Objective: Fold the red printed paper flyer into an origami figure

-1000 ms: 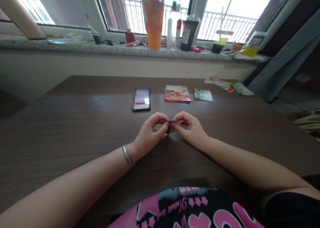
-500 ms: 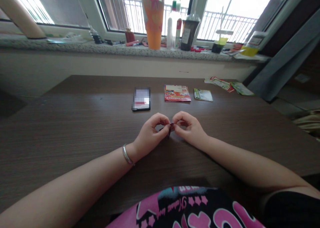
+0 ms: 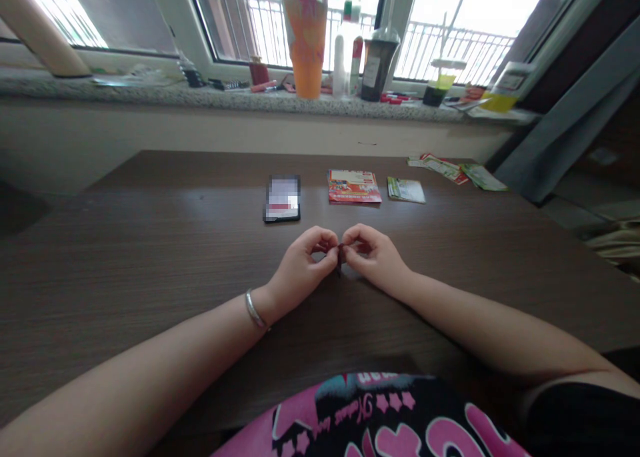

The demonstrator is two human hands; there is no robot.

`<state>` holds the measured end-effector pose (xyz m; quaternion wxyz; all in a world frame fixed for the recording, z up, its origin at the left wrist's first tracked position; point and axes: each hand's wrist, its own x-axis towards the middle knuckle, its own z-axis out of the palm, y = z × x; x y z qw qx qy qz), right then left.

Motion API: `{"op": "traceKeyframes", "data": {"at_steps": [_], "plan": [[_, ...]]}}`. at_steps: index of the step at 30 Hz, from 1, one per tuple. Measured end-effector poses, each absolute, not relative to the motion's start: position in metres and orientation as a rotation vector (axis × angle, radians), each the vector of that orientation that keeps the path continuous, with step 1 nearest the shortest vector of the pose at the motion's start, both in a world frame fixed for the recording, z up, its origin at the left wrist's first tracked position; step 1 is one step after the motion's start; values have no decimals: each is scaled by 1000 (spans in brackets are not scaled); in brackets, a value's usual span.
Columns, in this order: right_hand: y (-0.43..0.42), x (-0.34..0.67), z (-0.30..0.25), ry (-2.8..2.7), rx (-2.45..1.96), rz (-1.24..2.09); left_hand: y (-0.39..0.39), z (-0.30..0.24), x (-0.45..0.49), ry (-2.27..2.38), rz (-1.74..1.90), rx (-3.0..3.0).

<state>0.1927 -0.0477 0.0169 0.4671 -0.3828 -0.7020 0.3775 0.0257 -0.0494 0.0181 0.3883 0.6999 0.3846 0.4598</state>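
Note:
My left hand (image 3: pixel 309 259) and my right hand (image 3: pixel 374 257) meet over the middle of the brown table (image 3: pixel 150 243). Thumb and forefinger of each are pinched on a small, thin, dark reddish piece (image 3: pixel 340 259), which looks like folded paper or wrapper. Most of it is hidden behind the fingertips, and a narrow dark end hangs below them. A silver bangle (image 3: pixel 254 310) circles my left wrist. Beyond the hands lie a phone (image 3: pixel 283 199) with a blurred-out screen and a stack of red printed leaflets (image 3: pixel 355 187).
Right of the leaflets is a small green-and-white packet (image 3: pixel 407 190), with more colourful packets (image 3: pixel 447 169) at the table's far right. On the stone windowsill (image 3: pixel 225 100) stand an orange drink cup (image 3: pixel 306 50), a dark drink cup (image 3: pixel 379 67), bottles and small clutter.
My right hand has shifted slightly left, bringing the fingertips of both hands closer together. The small dark piece has turned a little and shows narrower.

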Motion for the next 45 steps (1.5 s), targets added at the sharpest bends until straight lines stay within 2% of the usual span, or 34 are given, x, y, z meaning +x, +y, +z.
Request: {"op": "traceKeyframes", "data": {"at_steps": [21,35,40,45], "plan": [[-29,196,-8,-1744,-1053,1101,-29,-4,19,921,952,1738],[-24,198,-9,-1813,-1186,985,-24,-8,20,942,911,1699],[-22,200,-9,-1946,-1197,701,-23,-10,18,972,897,1775],[-25,199,-7,-1897,-1244,827,-24,-8,16,990,882,1814]]}}
